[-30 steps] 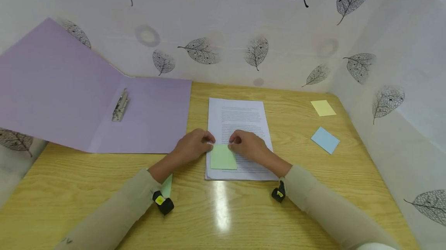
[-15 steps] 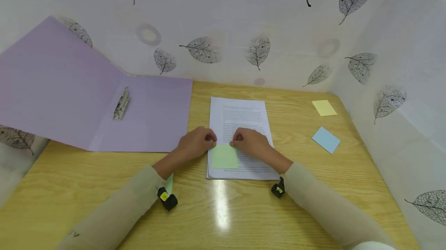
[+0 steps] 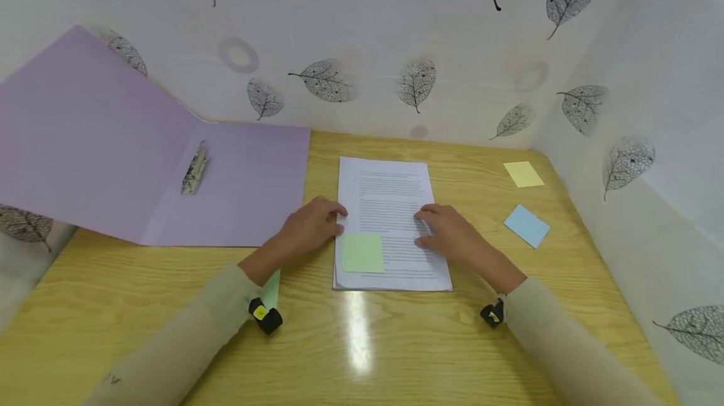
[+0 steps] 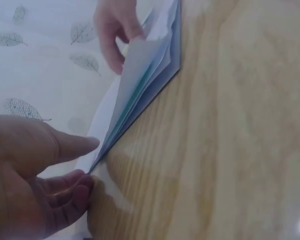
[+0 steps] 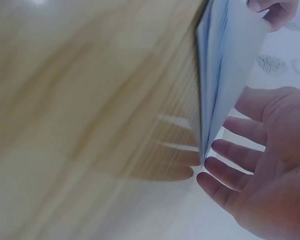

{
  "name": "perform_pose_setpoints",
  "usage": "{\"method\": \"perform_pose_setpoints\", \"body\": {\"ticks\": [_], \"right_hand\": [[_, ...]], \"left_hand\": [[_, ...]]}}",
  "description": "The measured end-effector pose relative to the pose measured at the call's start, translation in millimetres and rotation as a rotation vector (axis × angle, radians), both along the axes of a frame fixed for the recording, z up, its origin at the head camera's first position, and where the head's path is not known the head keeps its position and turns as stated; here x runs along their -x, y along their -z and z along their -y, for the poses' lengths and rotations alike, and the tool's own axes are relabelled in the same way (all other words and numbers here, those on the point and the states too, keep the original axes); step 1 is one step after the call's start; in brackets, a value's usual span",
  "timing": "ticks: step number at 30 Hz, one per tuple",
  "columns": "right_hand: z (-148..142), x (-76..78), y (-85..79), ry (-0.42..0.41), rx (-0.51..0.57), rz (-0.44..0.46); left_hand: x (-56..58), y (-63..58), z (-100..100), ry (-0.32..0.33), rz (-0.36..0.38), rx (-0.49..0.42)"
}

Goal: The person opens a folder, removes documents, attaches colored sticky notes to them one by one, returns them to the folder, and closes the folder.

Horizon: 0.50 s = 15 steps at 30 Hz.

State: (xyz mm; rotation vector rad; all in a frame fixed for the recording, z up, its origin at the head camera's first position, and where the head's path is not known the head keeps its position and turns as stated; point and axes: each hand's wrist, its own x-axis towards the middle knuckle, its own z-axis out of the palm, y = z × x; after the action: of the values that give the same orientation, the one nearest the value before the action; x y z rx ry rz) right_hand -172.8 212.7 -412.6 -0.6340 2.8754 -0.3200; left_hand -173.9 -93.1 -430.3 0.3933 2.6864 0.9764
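Observation:
A stack of printed paper (image 3: 390, 195) lies on the wooden table, with a pale green sticky note (image 3: 362, 254) flat on its lower left part. At the stack's left edge is my left hand (image 3: 310, 228), thumb and fingers apart, fingertips touching the edge. My right hand (image 3: 455, 234) is spread at the right edge, its fingertips over or against the sheets. From the right wrist view, the fingers (image 5: 237, 152) look loosely extended beside the stack's side (image 5: 225, 75). Loose sheet edges (image 4: 140, 75) fan slightly in the left wrist view.
An open purple folder (image 3: 254, 186) with a metal clip (image 3: 195, 170) lies at left, its cover raised. Yellow (image 3: 523, 174) and blue (image 3: 526, 225) sticky notes lie at right. Another green note (image 3: 271, 290) is partly hidden under the left wrist. A leaf-patterned wall (image 3: 362, 29) stands behind.
My right hand has left the green note's upper right corner and moved right to the stack's right edge, fingers spreading. My left hand has opened from its pinch near the note's upper left corner.

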Motion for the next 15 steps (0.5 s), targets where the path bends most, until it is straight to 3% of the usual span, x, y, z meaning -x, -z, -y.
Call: {"method": "perform_pose_setpoints", "body": {"ticks": [7,11,15], "right_hand": [[-12,-1.4,6.0,-0.074,0.050,-0.005],[-13,-1.9,5.5,-0.084,0.049,-0.010],[-20,-0.5,2.6,-0.042,0.106,0.049]], "left_hand": [[18.9,3.0,7,0.126,-0.060,0.031],[24.1,7.1,8,0.158,-0.050,0.056],[26.3,9.0,7,0.172,-0.048,0.052]]}}
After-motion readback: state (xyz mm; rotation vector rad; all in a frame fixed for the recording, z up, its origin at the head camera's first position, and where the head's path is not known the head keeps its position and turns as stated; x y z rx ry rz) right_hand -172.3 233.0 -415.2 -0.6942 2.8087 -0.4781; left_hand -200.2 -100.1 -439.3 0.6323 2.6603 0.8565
